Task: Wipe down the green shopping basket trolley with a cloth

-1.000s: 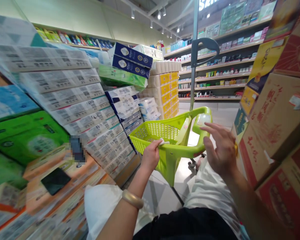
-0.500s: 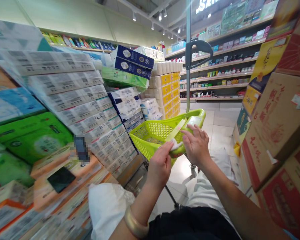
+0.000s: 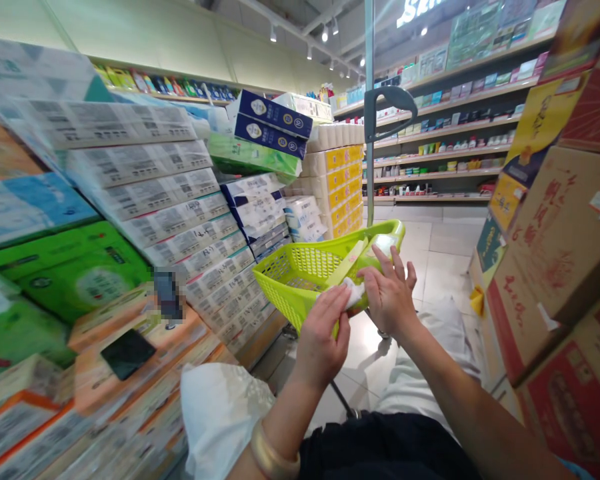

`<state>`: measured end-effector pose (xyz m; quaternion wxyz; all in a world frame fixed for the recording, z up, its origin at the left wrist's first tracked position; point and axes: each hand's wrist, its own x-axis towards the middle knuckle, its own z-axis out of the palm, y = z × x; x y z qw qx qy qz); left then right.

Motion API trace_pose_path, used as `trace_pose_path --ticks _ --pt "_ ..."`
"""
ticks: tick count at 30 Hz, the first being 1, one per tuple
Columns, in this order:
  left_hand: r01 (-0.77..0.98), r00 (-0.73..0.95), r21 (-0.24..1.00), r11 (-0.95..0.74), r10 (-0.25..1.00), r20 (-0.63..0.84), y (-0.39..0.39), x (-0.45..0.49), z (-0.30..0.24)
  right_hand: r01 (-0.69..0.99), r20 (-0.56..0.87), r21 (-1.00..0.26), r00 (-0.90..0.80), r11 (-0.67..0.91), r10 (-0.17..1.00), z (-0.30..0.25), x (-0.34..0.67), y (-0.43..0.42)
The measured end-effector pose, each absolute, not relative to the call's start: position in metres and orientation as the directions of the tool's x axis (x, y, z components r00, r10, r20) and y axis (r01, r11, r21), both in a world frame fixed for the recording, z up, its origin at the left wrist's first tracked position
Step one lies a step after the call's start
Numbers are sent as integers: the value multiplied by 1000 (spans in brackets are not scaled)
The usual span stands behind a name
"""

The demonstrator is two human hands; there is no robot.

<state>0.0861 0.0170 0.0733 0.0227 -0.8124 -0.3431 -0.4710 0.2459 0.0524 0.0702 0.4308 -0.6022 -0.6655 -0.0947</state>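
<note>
A lime-green plastic shopping basket (image 3: 285, 283) with a perforated wall stands in front of my knees, joined to an upright metal pole with a grey handle (image 3: 393, 107). My left hand (image 3: 325, 330) is closed, pinching a crumpled white tissue (image 3: 354, 292) over the basket's near end. Right beside it, my right hand (image 3: 391, 293) has its fingers spread above the rim. Its thumb and bent index finger are close to the tissue; whether they touch it I cannot tell. A pale, clear-looking patch (image 3: 384, 245) shows on the rim beyond the right fingers.
Stacked tissue packs (image 3: 180, 193) rise on the left. A dark flat phone-like object (image 3: 128, 353) lies on orange packs. Cardboard cartons (image 3: 545, 233) line the right side. Product shelves (image 3: 440, 160) run along the back above a tiled floor (image 3: 430, 240).
My right fingers have lifted off the rim and spread apart. My left hand keeps the tissue, with its fingers more extended. The view has shifted slightly.
</note>
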Motion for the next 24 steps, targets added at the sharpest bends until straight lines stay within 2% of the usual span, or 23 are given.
trace_pose_path --ticks 6,9,14,18,22,24 --pt "673 173 354 -649 604 778 32 62 60 864 693 -414 97 285 714 68 242 54" --pt "637 194 343 -690 574 795 20 75 67 863 685 -423 105 277 721 67 240 56" --pt "564 319 251 -787 488 813 3 99 78 862 688 -398 54 314 724 61 238 56" --pt "601 313 241 -762 502 806 8 97 79 827 707 -425 50 367 706 59 244 62" --pt "626 280 271 -731 535 797 13 94 81 772 728 -506 144 383 671 72 274 95" --pt "631 261 291 -719 550 793 14 94 81 758 697 -546 173 357 696 82 294 123"
